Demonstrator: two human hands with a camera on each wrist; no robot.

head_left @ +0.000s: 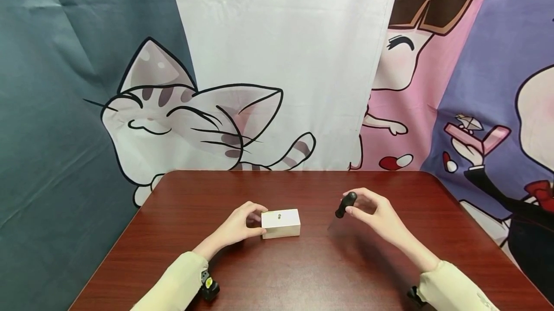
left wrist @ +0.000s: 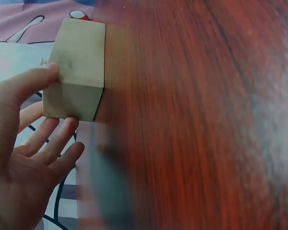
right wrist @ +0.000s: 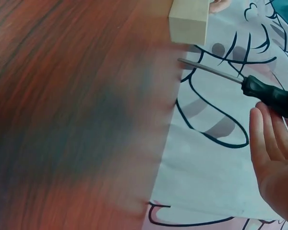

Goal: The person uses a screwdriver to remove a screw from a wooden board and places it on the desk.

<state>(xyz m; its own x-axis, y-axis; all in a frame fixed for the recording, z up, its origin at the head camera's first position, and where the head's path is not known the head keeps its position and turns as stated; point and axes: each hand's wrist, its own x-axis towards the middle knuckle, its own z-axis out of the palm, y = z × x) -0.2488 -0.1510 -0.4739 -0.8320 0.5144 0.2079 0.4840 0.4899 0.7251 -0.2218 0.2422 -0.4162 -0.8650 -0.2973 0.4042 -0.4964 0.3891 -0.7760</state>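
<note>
A pale wooden block lies on the dark red table, with two small screw heads on its top face. My left hand grips its left end; in the left wrist view the thumb lies on the block and the fingers curl under its near end. My right hand holds a screwdriver by its black handle, a little above the table and right of the block. In the right wrist view its metal shaft points toward the block, tip apart from it.
A cartoon backdrop cloth with a cat hangs behind the table's far edge. Bare tabletop lies between and in front of my hands. A small wrist-worn device sits on my left sleeve.
</note>
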